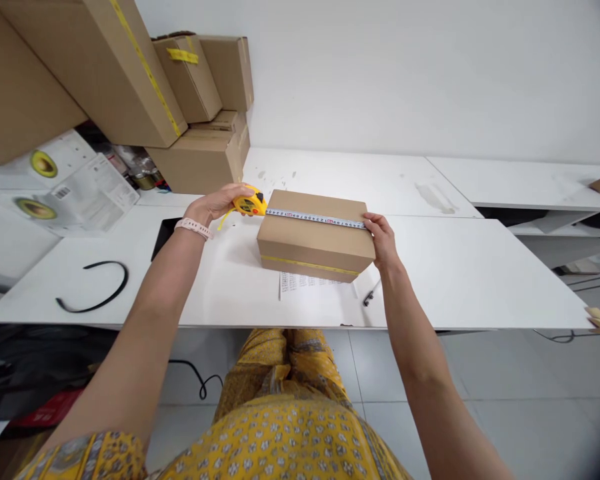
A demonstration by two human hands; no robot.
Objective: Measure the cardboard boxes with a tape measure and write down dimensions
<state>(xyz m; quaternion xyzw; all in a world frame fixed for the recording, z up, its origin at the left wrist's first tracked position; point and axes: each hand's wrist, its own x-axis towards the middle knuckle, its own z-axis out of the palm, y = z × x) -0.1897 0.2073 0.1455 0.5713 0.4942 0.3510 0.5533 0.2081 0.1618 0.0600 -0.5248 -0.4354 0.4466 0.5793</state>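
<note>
A small brown cardboard box [316,240] with a yellow tape strip lies on the white table [480,273]. My left hand [215,203] is closed round a yellow tape measure case [250,202] at the box's far left corner. The white tape blade [315,219] runs across the top of the box to its right edge. My right hand [383,239] pinches the blade's end there against the box's right corner. A printed sheet of paper [305,288] lies under the box's near side, and a dark pen [371,295] rests beside it.
Large cardboard boxes [200,153] are stacked at the back left, with white printed cartons [60,183] beside them. A black curved band [95,293] lies on the table's left part. A dark tablet [164,233] sits under my left forearm. A second white table [525,180] stands behind.
</note>
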